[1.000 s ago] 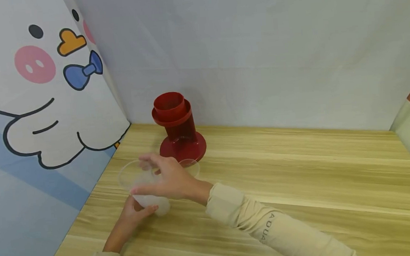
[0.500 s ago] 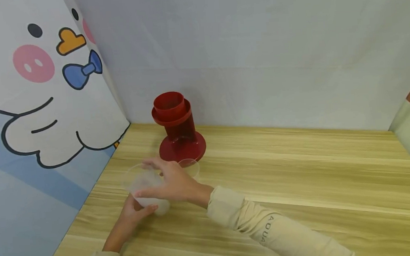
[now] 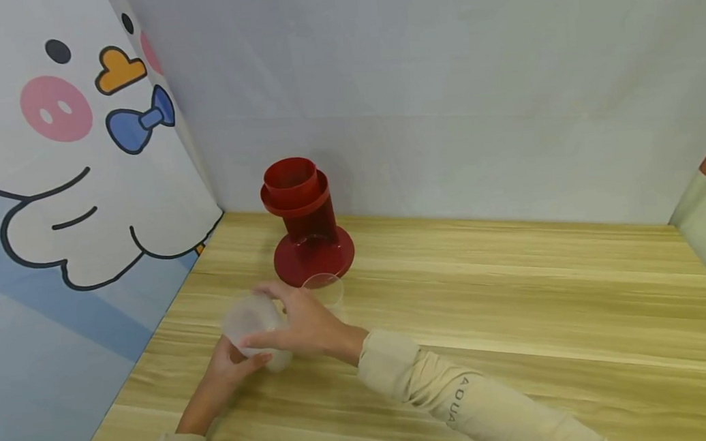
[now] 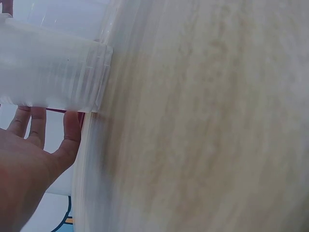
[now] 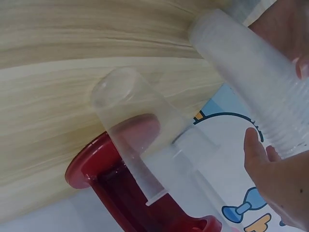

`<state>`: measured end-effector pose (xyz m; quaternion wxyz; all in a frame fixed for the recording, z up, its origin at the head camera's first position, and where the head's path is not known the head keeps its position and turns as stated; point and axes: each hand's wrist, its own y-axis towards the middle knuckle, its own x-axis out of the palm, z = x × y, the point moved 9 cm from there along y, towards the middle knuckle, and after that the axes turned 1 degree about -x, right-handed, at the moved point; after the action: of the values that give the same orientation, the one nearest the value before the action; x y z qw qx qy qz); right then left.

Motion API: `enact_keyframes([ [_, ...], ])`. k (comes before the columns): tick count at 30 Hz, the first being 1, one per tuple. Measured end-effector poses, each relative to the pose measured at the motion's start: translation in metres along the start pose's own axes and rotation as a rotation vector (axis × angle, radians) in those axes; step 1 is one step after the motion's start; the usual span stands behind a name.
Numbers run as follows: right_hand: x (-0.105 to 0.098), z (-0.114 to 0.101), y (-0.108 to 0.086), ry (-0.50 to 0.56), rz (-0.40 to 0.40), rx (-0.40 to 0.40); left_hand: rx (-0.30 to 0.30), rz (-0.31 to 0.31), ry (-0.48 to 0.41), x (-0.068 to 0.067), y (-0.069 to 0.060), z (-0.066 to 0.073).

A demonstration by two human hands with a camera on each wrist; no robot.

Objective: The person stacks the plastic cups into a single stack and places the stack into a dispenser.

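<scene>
A stack of nested clear plastic cups (image 3: 250, 318) stands on the table at the left of the head view. My left hand (image 3: 222, 372) holds it low down, thumb and fingers around its side. Higher up, my right hand (image 3: 303, 321) curves its thumb and fingers around the stack near the rims. In the left wrist view, fingers of the left hand (image 4: 38, 154) touch the side of the cups (image 4: 53, 67). The right wrist view shows the ridged rims of the stack (image 5: 256, 72) beside the right hand (image 5: 280, 179).
A single clear cup (image 5: 140, 116) stands upright just right of the hands. Behind it is a red stand (image 3: 313, 250) with a round base, a column and an open cylinder on top. A white cloth (image 3: 443, 105) and a cartoon-printed panel (image 3: 81, 198) border the wooden table (image 3: 518, 291).
A clear cup rim that stuck out above the stack has come down into it. My right hand has moved slightly down with it; my left hand has stayed in place.
</scene>
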<state>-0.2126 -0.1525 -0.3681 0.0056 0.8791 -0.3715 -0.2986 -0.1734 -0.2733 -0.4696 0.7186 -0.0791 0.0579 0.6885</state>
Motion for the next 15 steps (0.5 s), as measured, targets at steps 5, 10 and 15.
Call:
enact_keyframes([
  [5,0.0017,0.0025,-0.0015,-0.009,0.010,-0.003,-0.003,0.001,-0.001,0.0003,0.0002,0.0008],
  [10,0.0016,0.0020,-0.0015,-0.019,0.020,-0.020,0.017,0.001,-0.008,0.0004,-0.0002,0.0035],
  [15,0.0010,0.0006,-0.0023,-0.021,0.019,-0.029,0.029,-0.001,-0.002,0.0003,0.0002,0.0033],
])
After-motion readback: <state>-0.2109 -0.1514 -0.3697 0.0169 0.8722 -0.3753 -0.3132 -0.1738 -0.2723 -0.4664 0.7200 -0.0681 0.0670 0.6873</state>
